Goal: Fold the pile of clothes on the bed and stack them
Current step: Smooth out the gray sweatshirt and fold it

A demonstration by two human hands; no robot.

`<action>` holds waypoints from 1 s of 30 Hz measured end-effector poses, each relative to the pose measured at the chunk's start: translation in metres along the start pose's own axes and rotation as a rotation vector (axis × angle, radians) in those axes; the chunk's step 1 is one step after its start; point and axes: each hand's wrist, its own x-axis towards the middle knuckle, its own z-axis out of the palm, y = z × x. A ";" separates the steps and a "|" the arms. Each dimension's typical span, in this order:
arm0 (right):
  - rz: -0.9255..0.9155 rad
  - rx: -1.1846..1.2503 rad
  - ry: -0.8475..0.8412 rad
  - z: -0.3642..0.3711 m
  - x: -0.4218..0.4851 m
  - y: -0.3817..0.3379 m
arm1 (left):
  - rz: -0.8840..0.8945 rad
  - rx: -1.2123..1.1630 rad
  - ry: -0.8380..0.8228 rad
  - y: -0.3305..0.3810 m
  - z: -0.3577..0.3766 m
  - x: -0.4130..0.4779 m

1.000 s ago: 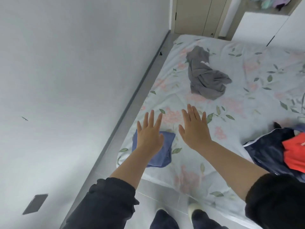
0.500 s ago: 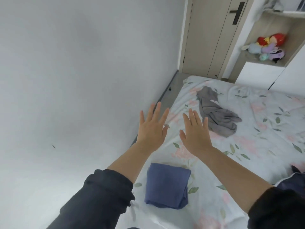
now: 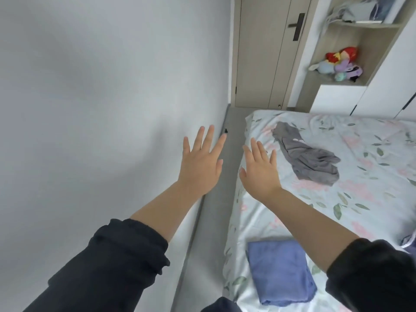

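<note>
A folded blue garment point(image 3: 282, 271) lies at the bed's near left corner, below my right forearm. A crumpled grey garment point(image 3: 306, 157) lies further up the floral bed sheet point(image 3: 360, 199). My left hand point(image 3: 200, 163) is raised with fingers spread, over the floor gap beside the wall, holding nothing. My right hand point(image 3: 260, 170) is also raised and flat, fingers straight, above the bed's left edge, empty. Both hands are well apart from either garment.
A white wall point(image 3: 90, 109) runs along the left, with a narrow grey floor strip point(image 3: 216, 199) between it and the bed. A beige door point(image 3: 270, 52) stands at the back. Shelves with plush toys point(image 3: 342, 64) sit at the back right.
My left hand lifted off the blue garment and both hands rose, staying flat. The view tilted up, so the blue garment slid toward the bottom and the door and shelves appeared.
</note>
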 end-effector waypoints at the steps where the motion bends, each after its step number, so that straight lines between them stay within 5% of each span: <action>1: 0.015 -0.003 0.001 0.002 0.004 -0.003 | 0.014 -0.002 -0.003 -0.006 0.003 0.004; 12: 0.159 -0.003 -0.023 0.044 0.073 0.004 | 0.081 -0.061 -0.104 -0.035 0.077 0.071; 30: 0.526 0.055 -0.239 0.154 0.284 0.224 | 0.374 -0.211 -0.412 0.047 0.261 0.399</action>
